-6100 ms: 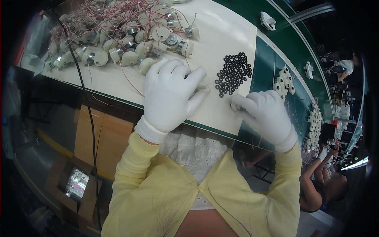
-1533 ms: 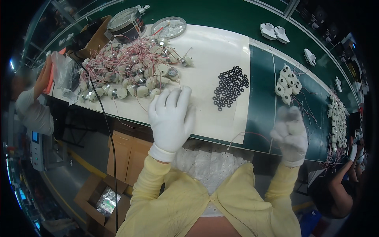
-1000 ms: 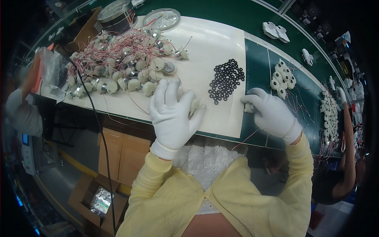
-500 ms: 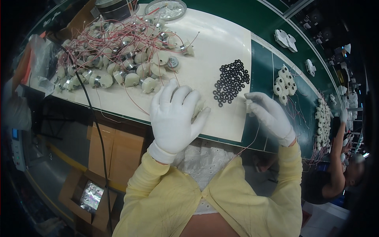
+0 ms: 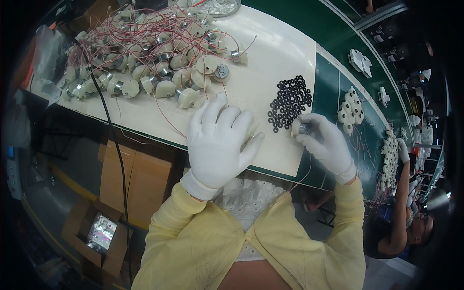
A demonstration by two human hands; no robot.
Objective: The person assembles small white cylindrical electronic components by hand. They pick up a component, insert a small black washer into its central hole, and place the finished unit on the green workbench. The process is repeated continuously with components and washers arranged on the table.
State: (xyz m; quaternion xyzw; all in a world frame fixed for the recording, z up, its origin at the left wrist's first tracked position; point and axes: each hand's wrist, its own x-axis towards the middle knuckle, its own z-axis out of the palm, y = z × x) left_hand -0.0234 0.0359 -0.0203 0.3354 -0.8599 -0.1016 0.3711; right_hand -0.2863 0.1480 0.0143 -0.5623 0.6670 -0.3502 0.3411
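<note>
My left hand [image 5: 215,142], in a white glove, curves palm down over the near part of the white table top. A pale plastic piece [image 5: 252,129], apparently part of a small motor, shows between its thumb and fingers; the rest is hidden. My right hand [image 5: 328,145], also gloved, pinches a small motor [image 5: 301,127] with a cream housing and a silver can. A thin wire hangs from that motor toward my lap. Just beyond the right fingertips lies a cluster of black rubber rings [image 5: 290,102], flat on the table.
A heap of cream motors with tangled red wires [image 5: 159,53] fills the table's left. Motors with black rings [image 5: 350,111] stand grouped on the green mat at right; another row [image 5: 389,159] lies beyond. A black cable [image 5: 110,128] hangs at left. Another person [image 5: 396,217] sits at right.
My right hand has turned the motor so its silver can shows, and brought it closer to the black rings. The left hand stays over its piece. The view has shifted slightly.
</note>
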